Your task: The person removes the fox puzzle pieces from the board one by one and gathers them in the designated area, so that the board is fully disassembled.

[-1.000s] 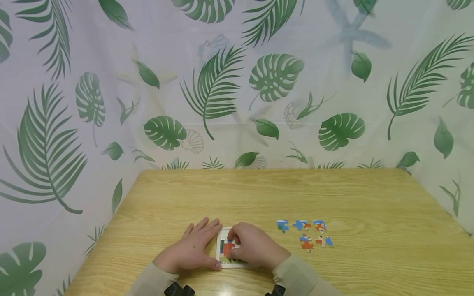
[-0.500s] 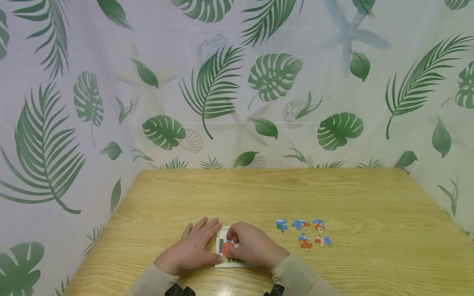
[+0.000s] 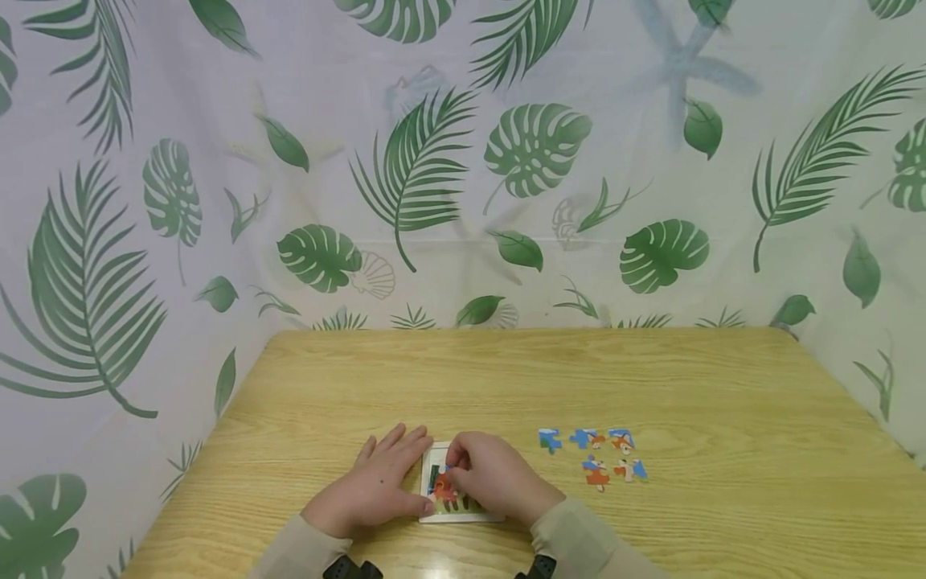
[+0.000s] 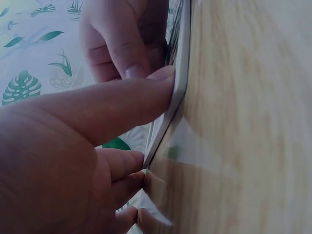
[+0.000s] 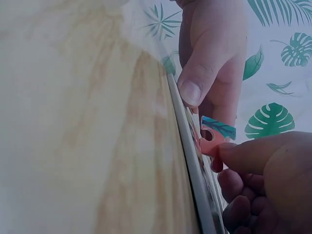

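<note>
A white-rimmed puzzle tray (image 3: 463,519) lies near the table's front, its picture partly filled with red and green pieces. My left hand (image 3: 378,484) lies spread along the tray's left side, with the thumb on the lower left corner. Over the tray my right hand (image 3: 499,478) pinches a puzzle piece (image 5: 210,144) between thumb and fingers. In the right wrist view that piece is red with a blue-green edge and tilts up from the tray's face. The left wrist view shows the left thumb (image 4: 146,95) pressing on the tray's rim; there the held piece is hidden.
To the right of the tray lie several loose puzzle pieces, among them a blue-and-green piece (image 3: 550,440), a fox-face piece (image 3: 622,440) and a red-and-blue piece (image 3: 596,474). A leaf-printed cloth (image 3: 448,161) hangs behind the wooden table (image 3: 463,370).
The right thumb has moved up and inward, uncovering more of the tray's lower part. The left hand and the loose pieces stay where they were.
</note>
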Action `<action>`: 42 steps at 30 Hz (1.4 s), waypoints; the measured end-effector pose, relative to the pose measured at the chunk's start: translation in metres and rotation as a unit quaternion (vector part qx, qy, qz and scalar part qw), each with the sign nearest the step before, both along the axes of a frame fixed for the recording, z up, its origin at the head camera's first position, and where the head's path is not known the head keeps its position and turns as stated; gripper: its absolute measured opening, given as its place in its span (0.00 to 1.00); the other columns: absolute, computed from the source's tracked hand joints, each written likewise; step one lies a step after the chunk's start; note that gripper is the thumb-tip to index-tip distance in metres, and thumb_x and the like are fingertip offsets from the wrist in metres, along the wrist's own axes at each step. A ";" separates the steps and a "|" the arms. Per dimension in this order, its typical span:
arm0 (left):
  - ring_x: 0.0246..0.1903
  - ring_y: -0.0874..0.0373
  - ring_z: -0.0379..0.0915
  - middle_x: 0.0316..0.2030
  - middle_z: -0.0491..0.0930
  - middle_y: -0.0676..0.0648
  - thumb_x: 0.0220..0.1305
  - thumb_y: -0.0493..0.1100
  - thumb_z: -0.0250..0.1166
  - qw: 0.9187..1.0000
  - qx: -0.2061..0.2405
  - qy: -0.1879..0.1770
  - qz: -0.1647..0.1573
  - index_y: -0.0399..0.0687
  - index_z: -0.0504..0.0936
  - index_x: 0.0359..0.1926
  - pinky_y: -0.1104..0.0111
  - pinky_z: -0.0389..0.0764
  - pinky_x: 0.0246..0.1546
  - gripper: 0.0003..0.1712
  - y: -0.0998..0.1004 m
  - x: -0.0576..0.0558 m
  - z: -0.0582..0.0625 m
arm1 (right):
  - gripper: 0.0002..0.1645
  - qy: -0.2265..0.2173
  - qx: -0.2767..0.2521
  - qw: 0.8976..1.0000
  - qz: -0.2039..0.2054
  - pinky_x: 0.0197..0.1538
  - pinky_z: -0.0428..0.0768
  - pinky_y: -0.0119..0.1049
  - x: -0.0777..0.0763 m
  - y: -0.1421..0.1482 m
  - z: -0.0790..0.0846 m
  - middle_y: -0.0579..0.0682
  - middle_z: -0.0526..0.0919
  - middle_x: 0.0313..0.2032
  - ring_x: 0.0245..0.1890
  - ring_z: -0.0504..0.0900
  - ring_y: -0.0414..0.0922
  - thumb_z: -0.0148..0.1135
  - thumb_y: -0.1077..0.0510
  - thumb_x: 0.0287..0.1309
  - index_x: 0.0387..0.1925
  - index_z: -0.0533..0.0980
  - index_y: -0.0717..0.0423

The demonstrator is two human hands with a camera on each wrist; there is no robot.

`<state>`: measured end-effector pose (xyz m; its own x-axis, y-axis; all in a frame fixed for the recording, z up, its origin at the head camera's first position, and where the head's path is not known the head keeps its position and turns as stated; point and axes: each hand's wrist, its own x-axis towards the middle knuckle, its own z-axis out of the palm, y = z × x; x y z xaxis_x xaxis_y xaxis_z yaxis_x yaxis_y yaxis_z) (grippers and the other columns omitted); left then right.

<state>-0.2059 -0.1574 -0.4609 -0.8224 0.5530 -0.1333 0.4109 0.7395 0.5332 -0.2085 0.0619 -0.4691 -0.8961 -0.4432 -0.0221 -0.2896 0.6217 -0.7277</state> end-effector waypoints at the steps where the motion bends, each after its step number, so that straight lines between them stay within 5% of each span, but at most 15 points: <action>1: 0.77 0.39 0.37 0.78 0.53 0.45 0.60 0.62 0.70 1.000 -0.002 0.000 0.000 0.44 0.61 0.77 0.33 0.36 0.69 0.52 0.000 0.000 0.000 | 0.06 -0.005 -0.012 1.000 0.000 0.26 0.74 0.33 0.000 0.001 0.000 0.42 0.78 0.24 0.22 0.75 0.39 0.66 0.58 0.64 0.32 0.77 0.47; 12: 0.78 0.41 0.35 0.79 0.50 0.46 0.55 0.65 0.71 1.000 -0.004 -0.006 -0.012 0.46 0.58 0.79 0.36 0.34 0.70 0.57 -0.004 -0.003 -0.002 | 0.04 -0.052 -0.084 0.995 -0.012 0.33 0.77 0.35 -0.005 0.012 0.005 0.44 0.80 0.29 0.29 0.78 0.42 0.65 0.56 0.65 0.33 0.78 0.48; 28: 0.78 0.41 0.35 0.79 0.50 0.46 0.54 0.66 0.72 1.000 -0.004 0.000 -0.017 0.46 0.58 0.79 0.37 0.33 0.71 0.59 -0.006 -0.003 -0.005 | 0.05 -0.005 -0.051 0.998 -0.021 0.30 0.74 0.36 -0.011 0.048 0.022 0.41 0.81 0.29 0.28 0.75 0.42 0.66 0.56 0.64 0.31 0.78 0.48; 42: 0.78 0.42 0.34 0.79 0.50 0.46 0.54 0.64 0.72 1.000 -0.004 -0.007 -0.016 0.46 0.57 0.79 0.37 0.33 0.71 0.59 -0.005 -0.002 -0.001 | 0.05 -0.021 -0.049 0.998 -0.045 0.33 0.75 0.40 -0.011 0.061 0.030 0.44 0.80 0.30 0.31 0.75 0.44 0.66 0.57 0.64 0.33 0.78 0.49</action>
